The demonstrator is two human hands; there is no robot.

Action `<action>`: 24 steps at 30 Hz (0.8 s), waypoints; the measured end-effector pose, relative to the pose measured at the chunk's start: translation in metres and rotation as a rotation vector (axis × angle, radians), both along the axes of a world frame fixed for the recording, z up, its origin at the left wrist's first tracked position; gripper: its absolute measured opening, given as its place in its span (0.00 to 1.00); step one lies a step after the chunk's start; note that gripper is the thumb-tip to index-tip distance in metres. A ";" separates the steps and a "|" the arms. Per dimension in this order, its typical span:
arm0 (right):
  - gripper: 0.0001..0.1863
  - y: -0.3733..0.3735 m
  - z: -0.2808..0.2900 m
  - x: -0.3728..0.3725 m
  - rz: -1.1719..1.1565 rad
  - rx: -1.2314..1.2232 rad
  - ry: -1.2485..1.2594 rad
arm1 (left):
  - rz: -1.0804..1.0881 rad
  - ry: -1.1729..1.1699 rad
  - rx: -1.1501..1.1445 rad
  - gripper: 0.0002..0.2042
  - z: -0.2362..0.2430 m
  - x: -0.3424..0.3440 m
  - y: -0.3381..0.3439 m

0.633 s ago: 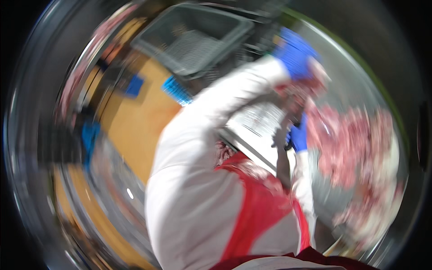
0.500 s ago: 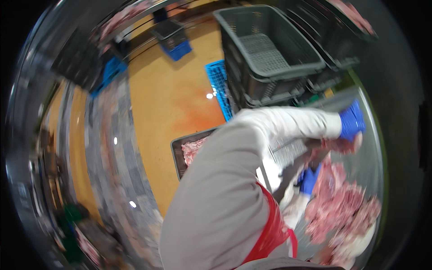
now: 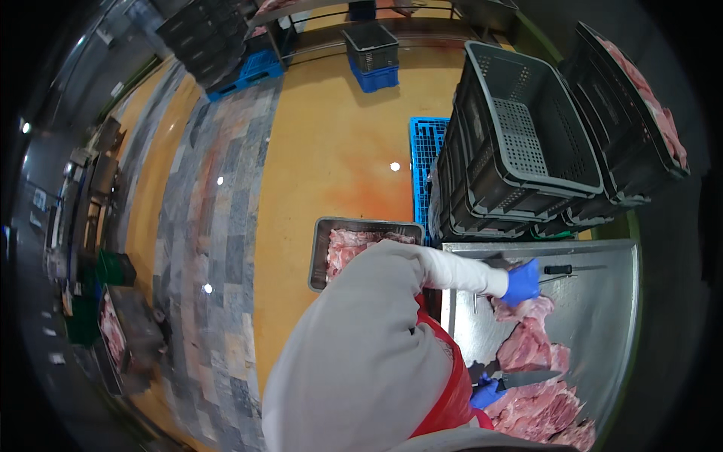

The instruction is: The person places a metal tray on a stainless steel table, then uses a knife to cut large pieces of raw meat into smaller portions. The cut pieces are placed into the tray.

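Observation:
My left hand [image 3: 523,283], in a blue glove below a white sleeve, is closed on a piece of raw pink meat [image 3: 533,307] over the metal table. Lower in the view, my right hand [image 3: 487,393], also blue-gloved, grips a knife whose broad blade [image 3: 531,378] lies across the meat, pointing right. Its handle is mostly hidden in the glove. More raw meat [image 3: 538,413] is heaped on the table around and below the blade. Beyond my left hand lies a thin tool with a black handle [image 3: 558,270].
The metal table [image 3: 606,316] has a raised rim. Stacked grey crates [image 3: 527,184] stand beyond it, beside a meat-filled crate [image 3: 629,132] and a blue pallet [image 3: 425,162]. A meat tub [image 3: 320,260] sits left of my arm. Another crate [image 3: 371,47] stands farther off.
The view has shifted. My left hand has drawn back from the table's far rim toward its near side with the meat. The knife blade now shows clearly at my right hand.

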State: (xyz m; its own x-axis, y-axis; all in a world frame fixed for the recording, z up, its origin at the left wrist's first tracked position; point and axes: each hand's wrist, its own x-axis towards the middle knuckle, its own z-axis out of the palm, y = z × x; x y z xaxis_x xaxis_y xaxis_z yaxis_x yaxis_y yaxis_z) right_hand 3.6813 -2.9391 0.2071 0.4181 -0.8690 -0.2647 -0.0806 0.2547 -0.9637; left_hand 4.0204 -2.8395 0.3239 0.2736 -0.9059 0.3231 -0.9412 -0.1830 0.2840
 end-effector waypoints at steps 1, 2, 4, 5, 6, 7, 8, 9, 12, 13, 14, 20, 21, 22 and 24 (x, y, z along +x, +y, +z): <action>0.16 -0.007 -0.018 0.006 -0.020 -0.118 -0.081 | 0.011 -0.032 0.081 0.11 -0.021 -0.006 0.004; 0.14 -0.015 -0.021 0.005 0.056 -0.128 0.133 | 0.033 0.007 -0.044 0.13 -0.035 -0.015 0.007; 0.14 -0.013 -0.020 0.015 0.074 -0.166 0.284 | -0.095 0.173 -0.265 0.13 -0.014 -0.039 0.001; 0.14 -0.014 -0.011 0.028 0.139 -0.205 0.297 | -0.088 0.132 -0.483 0.21 -0.028 -0.047 -0.016; 0.14 -0.017 -0.012 0.032 0.127 -0.239 0.313 | -0.093 0.301 -0.147 0.26 -0.006 -0.060 -0.024; 0.14 -0.020 -0.009 0.041 0.154 -0.278 0.320 | -0.110 0.294 -0.087 0.25 -0.004 -0.070 -0.031; 0.14 -0.023 -0.007 0.051 0.178 -0.319 0.323 | -0.120 0.276 -0.102 0.25 -0.010 -0.072 -0.037; 0.14 -0.028 -0.006 0.063 0.215 -0.355 0.320 | -0.114 0.264 -0.113 0.24 -0.017 -0.075 -0.041; 0.14 -0.048 -0.003 0.084 0.264 -0.455 0.321 | -0.075 0.249 -0.126 0.23 -0.040 -0.075 -0.042; 0.14 -0.054 -0.002 0.090 0.278 -0.480 0.315 | -0.054 0.241 -0.121 0.22 -0.046 -0.074 -0.040; 0.14 -0.064 -0.002 0.092 0.271 -0.508 0.314 | -0.055 0.242 -0.114 0.22 -0.054 -0.076 -0.040; 0.14 -0.169 -0.001 0.004 0.011 -0.633 0.350 | -0.194 0.205 -0.042 0.19 -0.104 -0.099 -0.035; 0.14 -0.188 0.003 -0.030 -0.033 -0.658 0.380 | -0.192 0.205 -0.027 0.18 -0.116 -0.110 -0.021; 0.14 -0.199 0.006 -0.077 -0.116 -0.659 0.401 | -0.225 0.199 -0.011 0.18 -0.124 -0.118 -0.008; 0.14 -0.196 -0.004 -0.141 -0.208 -0.619 0.429 | -0.163 0.369 0.196 0.16 -0.108 -0.093 0.027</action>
State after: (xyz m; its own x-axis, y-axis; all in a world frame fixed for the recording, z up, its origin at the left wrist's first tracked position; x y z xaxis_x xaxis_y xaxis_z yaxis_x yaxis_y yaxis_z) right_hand 3.5400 -3.1349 0.2028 0.2014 -0.9605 0.1921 -0.4881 -0.2685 -0.8305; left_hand 3.9272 -2.8124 0.2163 0.1866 -0.9812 0.0491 -0.8045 -0.1239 0.5808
